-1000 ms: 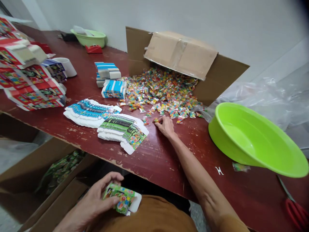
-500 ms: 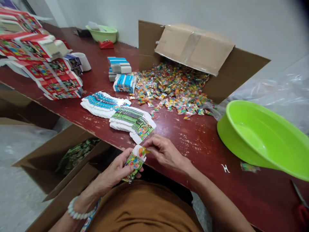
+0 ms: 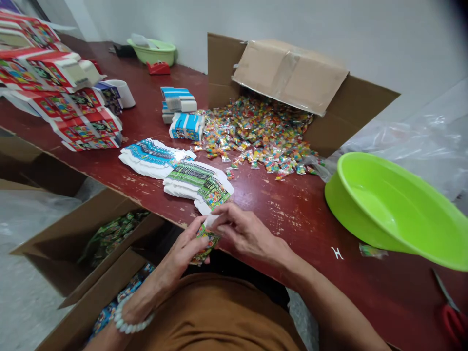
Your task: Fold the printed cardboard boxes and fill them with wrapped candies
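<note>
My left hand [image 3: 186, 246] is wrapped around a small green printed candy box [image 3: 206, 242], holding it tilted just off the table edge. At the box's white top flap, my right hand [image 3: 243, 231] has its fingers bent and pressed against the flap; its fingertips partly cover it. Just beyond my hands lies a fanned stack of flat green cartons [image 3: 197, 180], beside a fanned stack of blue cartons [image 3: 149, 157]. Small wrapped candies [image 3: 256, 131] spill in a heap from a cardboard box [image 3: 288, 75] lying on its side.
A green basin [image 3: 387, 214] stands at the right, near scissors [image 3: 448, 297] and one loose wrapped candy [image 3: 372, 251]. Red carton bundles [image 3: 84, 114] pile up at the left, blue bundles [image 3: 186, 126] farther back. Below the table edge, an open carton [image 3: 47, 248] holds filled green packets [image 3: 113, 234].
The colourful candy in my right fingers at the box opening is out of sight now. My right fingers have moved onto the white flap. The view has shifted slightly.
</note>
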`<state>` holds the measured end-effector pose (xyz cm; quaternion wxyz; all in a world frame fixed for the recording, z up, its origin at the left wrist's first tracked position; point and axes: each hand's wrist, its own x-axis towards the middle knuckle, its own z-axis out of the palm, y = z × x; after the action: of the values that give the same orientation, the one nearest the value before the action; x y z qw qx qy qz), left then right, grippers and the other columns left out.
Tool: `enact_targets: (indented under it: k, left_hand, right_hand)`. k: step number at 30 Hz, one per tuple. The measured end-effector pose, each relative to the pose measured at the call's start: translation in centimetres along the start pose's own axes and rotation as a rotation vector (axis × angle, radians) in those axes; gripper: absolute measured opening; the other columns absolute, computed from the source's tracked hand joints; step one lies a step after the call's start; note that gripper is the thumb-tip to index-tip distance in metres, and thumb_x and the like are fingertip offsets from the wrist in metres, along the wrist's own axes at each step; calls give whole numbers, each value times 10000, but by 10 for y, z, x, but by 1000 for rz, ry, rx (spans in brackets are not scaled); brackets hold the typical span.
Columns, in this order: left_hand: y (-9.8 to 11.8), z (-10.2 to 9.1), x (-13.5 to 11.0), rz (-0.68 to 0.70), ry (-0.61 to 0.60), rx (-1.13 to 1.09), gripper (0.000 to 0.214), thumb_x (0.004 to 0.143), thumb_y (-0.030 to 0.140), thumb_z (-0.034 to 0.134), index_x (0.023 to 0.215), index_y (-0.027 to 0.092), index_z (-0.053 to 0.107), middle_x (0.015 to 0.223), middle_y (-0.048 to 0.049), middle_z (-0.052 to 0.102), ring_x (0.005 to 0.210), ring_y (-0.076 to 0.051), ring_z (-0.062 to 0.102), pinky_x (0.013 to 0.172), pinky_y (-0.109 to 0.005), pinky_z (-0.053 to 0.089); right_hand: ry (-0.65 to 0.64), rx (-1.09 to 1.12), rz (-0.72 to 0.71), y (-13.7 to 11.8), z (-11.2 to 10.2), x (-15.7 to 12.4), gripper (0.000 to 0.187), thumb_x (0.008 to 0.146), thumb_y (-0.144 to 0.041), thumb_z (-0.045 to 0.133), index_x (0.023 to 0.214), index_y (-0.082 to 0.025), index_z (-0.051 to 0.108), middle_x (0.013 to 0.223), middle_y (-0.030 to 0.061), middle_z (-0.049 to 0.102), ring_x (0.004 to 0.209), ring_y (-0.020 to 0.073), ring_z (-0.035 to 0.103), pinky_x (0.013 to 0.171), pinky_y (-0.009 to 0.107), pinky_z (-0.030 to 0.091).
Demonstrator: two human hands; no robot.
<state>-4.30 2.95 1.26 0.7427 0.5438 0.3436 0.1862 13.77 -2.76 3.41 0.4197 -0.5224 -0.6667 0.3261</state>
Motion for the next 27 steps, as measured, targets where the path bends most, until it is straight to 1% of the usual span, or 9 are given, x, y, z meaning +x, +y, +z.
enact_targets:
  k: [4,7,10,12,15,18,21,24,27]
  left_hand:
    - [0,6,0,-113,133,-262,480,791,597,595,874,126,643,685,-51,677,536,-169,612,534,-280,519]
    - [-5,10,3,-64,136,-278,459,777,578,652,896,135,638,652,-39,680,517,-162,609,499,-260,513]
    - [-10,15,7,42,140,-236,422,787,514,689,1014,169,600,638,-7,677,495,-138,582,456,-221,485]
    - [-11,15,8,48,131,-252,413,795,485,694,1049,186,566,648,-5,682,504,-141,590,451,-218,488]
    - [-5,13,7,-56,91,-358,445,823,489,679,1126,194,540,681,-17,692,519,-161,612,451,-247,516]
    - [3,11,6,-158,29,-477,533,845,536,652,1225,181,531,700,-30,689,514,-183,633,452,-278,530]
    - [6,13,6,-185,16,-521,583,876,567,591,1292,163,527,723,-45,693,503,-196,645,448,-290,531]
    - [3,17,6,-145,55,-492,626,899,609,526,1330,155,544,733,-54,701,497,-175,633,459,-269,528]
    - [-1,18,7,-113,75,-436,700,877,662,522,1345,143,570,701,-53,696,495,-153,621,466,-231,513]
  right_hand:
    - [316,458,226,13,7,-1,253,811,-212,733,1025,-218,597,919,6,668,795,129,633,727,256,516]
    - [203,796,380,18,20,-3,466,710,-295,846,1097,-231,594,861,-17,643,646,106,592,599,243,525]
    - [72,1019,404,22,33,-3,403,693,-373,855,989,-219,629,858,-11,638,552,102,566,504,266,535]
    - [165,978,345,23,37,-4,307,693,-388,851,837,-195,660,922,7,639,549,94,570,482,258,530]
    - [301,659,181,22,33,-6,189,779,-375,786,799,-197,725,962,38,677,651,121,629,551,249,541]
    - [237,375,57,17,25,-10,135,859,-333,710,852,-210,764,935,59,724,789,160,671,712,282,557]
    - [187,448,155,14,24,-9,170,863,-349,702,820,-189,743,928,52,723,622,110,626,615,262,538]
    - [200,652,329,13,28,-4,214,760,-350,800,764,-162,698,858,30,720,512,78,573,492,224,495]
    - [196,796,419,12,28,3,262,692,-344,848,729,-144,682,886,43,732,473,74,565,434,223,486]
